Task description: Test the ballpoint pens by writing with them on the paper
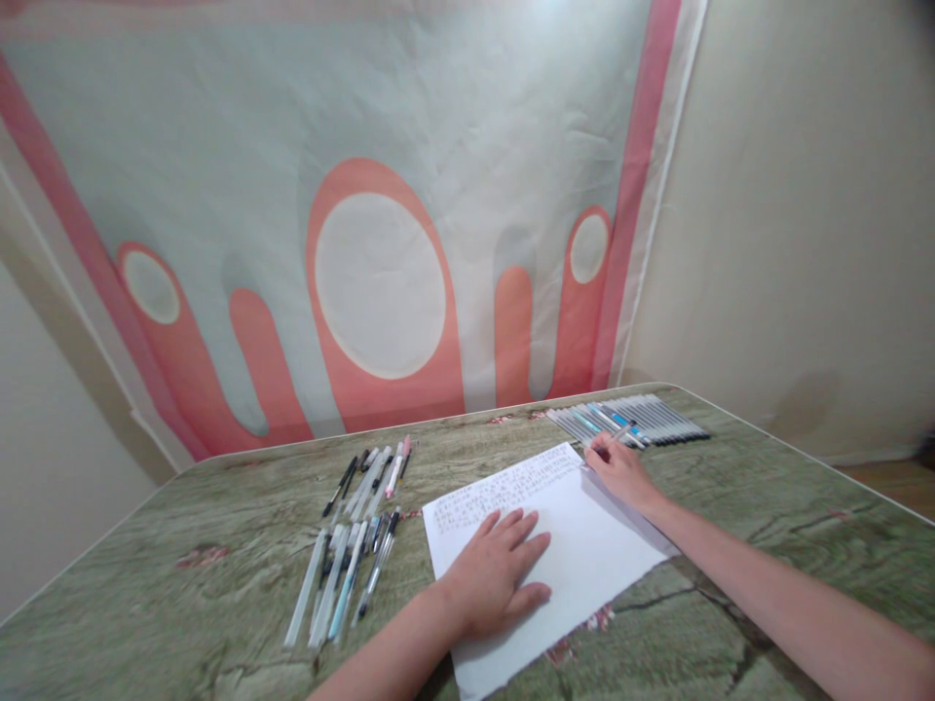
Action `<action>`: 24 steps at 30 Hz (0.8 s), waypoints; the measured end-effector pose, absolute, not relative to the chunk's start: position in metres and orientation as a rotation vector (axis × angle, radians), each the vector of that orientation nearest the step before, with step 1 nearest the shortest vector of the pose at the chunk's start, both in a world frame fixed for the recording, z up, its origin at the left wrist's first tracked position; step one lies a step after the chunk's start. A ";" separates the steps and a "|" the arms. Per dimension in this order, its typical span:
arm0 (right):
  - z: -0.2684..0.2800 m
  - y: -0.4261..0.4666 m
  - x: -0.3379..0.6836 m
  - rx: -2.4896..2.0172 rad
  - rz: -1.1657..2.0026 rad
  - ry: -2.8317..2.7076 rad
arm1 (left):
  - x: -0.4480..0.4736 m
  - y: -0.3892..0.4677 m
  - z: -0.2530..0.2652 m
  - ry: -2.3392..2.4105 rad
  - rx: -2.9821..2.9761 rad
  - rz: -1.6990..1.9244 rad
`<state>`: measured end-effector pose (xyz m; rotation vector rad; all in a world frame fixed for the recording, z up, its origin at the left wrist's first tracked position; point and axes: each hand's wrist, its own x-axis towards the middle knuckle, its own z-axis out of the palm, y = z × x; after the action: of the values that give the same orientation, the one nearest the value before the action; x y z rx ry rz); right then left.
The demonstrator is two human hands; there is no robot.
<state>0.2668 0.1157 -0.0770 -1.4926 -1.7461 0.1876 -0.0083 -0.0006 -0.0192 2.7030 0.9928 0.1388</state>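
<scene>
A white sheet of paper [584,565] lies at an angle on the table, with several lines of handwriting across its upper part. My left hand [501,574] rests flat on the lower left of the sheet, fingers spread, holding nothing. At the sheet's upper right edge, my right hand [617,472] is closed in a writing grip around a slim pen [623,430]. The pen's upper end sticks out above the fingers; its tip is hidden by them.
Two clusters of pens lie left of the paper: an upper group [372,477] and a lower group [340,579]. A neat row of pens or refills [661,421] lies at the table's far right. A printed cloth [380,282] hangs behind the wood-patterned table [146,565].
</scene>
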 end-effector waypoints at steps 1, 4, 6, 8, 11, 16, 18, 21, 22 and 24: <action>-0.077 0.116 0.267 -1.493 0.177 -1.750 | -0.008 -0.001 -0.019 0.994 2.704 0.139; -0.077 0.117 0.267 -1.500 0.161 -1.752 | -0.008 -0.001 -0.019 0.997 2.705 0.137; -0.079 0.118 0.268 -1.504 0.169 -1.755 | -0.008 -0.001 -0.019 0.999 2.705 0.129; -0.080 0.119 0.268 -1.503 0.178 -1.748 | -0.008 -0.001 -0.019 1.000 2.708 0.122; -0.080 0.119 0.268 -1.495 0.188 -1.729 | -0.008 0.000 -0.020 0.994 2.713 0.120; -0.076 0.116 0.267 -1.467 0.281 -1.668 | -0.008 -0.001 -0.020 0.996 2.704 0.132; -0.075 0.115 0.267 -1.455 0.340 -1.638 | -0.008 -0.001 -0.020 0.997 2.700 0.137; -0.075 0.114 0.266 -1.448 0.405 -1.607 | -0.008 0.000 -0.020 0.996 2.699 0.141; -0.075 0.114 0.266 -1.447 0.425 -1.597 | -0.008 -0.001 -0.020 0.995 2.698 0.143; -0.075 0.114 0.266 -1.441 0.466 -1.577 | -0.008 -0.001 -0.020 0.994 2.695 0.143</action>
<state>0.2657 0.1139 -0.0751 -1.4409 -1.5771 0.4658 -0.0079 -0.0007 -0.0203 2.6952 0.9945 0.1432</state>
